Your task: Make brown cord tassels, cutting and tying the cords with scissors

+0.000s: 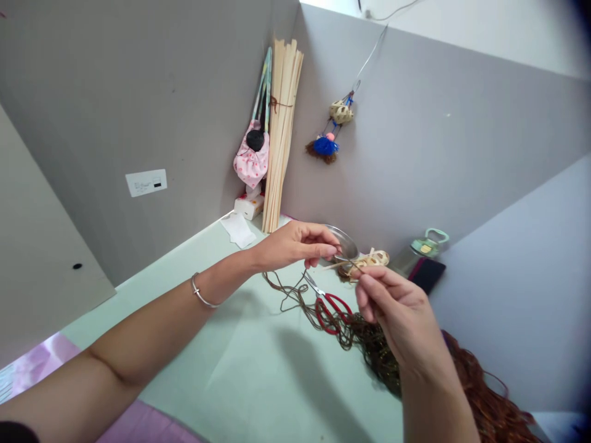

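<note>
Above the table, my left hand (pixel 308 242) pinches a thin brown cord (pixel 349 263) between thumb and fingertips. A short stretch of it runs across to my right hand (pixel 392 298), whose thumb and forefinger are closed on it too. Below my hands lie red-handled scissors (pixel 329 304), with loose loops of brown cord (pixel 295 294) around and over them. Behind the right hand, a pale woven strip piece (pixel 372 261) sits beside a metal bowl (pixel 344 239), which my left hand partly hides.
A dark green and brown cord heap (pixel 381 354) spreads along the right. Wood strips (pixel 282 135) lean in the corner beside a pink pouch (pixel 253 161). A phone (pixel 429 275) and bottle (pixel 427 244) stand at the right wall, under a hanging tasselled ornament (pixel 340 114).
</note>
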The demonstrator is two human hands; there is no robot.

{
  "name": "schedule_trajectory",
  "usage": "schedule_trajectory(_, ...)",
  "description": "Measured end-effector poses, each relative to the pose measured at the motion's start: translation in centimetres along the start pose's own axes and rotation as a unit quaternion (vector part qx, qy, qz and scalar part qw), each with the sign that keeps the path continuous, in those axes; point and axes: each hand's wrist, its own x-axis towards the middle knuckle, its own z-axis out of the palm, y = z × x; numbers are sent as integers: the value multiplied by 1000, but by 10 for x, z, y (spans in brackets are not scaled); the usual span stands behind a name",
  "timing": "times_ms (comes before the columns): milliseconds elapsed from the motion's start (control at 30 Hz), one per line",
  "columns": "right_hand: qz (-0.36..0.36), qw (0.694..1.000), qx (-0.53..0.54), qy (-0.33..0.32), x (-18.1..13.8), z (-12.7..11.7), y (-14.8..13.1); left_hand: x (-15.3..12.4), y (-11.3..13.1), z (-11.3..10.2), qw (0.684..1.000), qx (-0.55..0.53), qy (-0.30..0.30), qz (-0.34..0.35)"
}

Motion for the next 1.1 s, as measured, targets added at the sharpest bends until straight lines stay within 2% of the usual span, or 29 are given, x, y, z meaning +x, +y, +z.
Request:
schedule_trajectory(67, -14, 1000, -13, 18, 1, -8, -1, 5, -10, -4, 999, -22, 25, -7)
schedule_trajectory(200, -41, 981, -181, -50, 1, -15, -6, 8, -21, -3, 997, -54, 46, 7)
schedule_trajectory(267, -46, 974, -216, -55, 1, -12, -6, 6, -18, 2, 998, -39, 35, 18)
schedule_trajectory(367, -23, 994, -102, -44, 0, -1, -4, -1, -7, 13, 1000, 2, 2, 14)
schedule_trajectory(467, 24, 997, 20, -77, 0, 10, -1, -5, 1, 21, 999, 36, -5, 33)
schedule_trajectory(567, 34, 997, 49, -46, 1, 12, 1, -5, 0, 22, 998, 44, 19, 51)
schedule_trajectory(700, -1, 998, 41, 42, 1, 3, -1, 2, -13, 13, 999, -6, 38, 18)
schedule_trajectory(867, -89, 991, 53, 90, -6, -3, -7, 7, -25, 6, 998, -56, -13, -18)
schedule_trajectory(967, -120, 986, 2, 117, -9, 1, -8, 2, -19, 11, 995, 71, -66, 17)
schedule_trajectory(1100, -92, 990, -25, 103, -6, 10, 0, -8, -5, 21, 953, 279, -71, 93)
